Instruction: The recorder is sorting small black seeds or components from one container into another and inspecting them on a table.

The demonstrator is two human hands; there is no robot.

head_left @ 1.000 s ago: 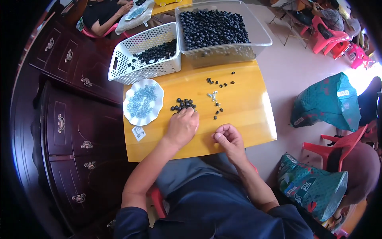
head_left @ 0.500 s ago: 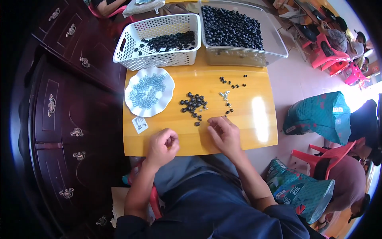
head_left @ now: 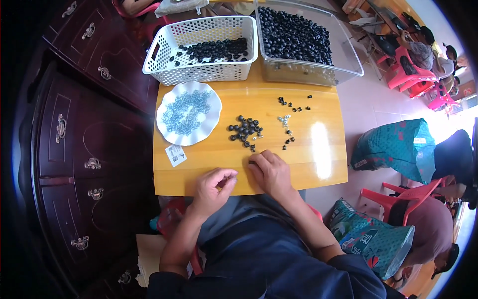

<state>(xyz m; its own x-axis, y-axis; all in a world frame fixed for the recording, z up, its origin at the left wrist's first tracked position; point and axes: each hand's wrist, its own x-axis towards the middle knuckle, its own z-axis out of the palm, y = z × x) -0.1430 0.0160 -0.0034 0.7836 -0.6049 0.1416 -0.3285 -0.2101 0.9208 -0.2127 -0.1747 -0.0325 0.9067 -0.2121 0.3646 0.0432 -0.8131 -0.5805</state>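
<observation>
Above the table's near edge, my left hand (head_left: 215,190) is closed, thumb and forefinger together; what it pinches, if anything, is too small to tell. My right hand (head_left: 271,173) is to its right, its fingertips closed on a small black round piece (head_left: 252,162), mostly covered by them. Just beyond lies a loose cluster of black round pieces (head_left: 244,128), some with a hole in the middle. Small silvery metal parts (head_left: 284,119) and smaller black parts (head_left: 283,101) are scattered to the right. A white scalloped plate (head_left: 211,122) holds many clear bluish pieces.
At the table's far side stand a white perforated basket (head_left: 199,75) and a clear plastic bin (head_left: 308,74), both with black pieces. A printed card (head_left: 176,155) lies below the plate. Dark wooden drawers (head_left: 107,129) flank the left; teal sacks (head_left: 393,149) and seated people are on the right.
My right hand has moved left and closed over the loose black round piece nearest me. My left hand has shifted right, toward it. The view has moved slightly.
</observation>
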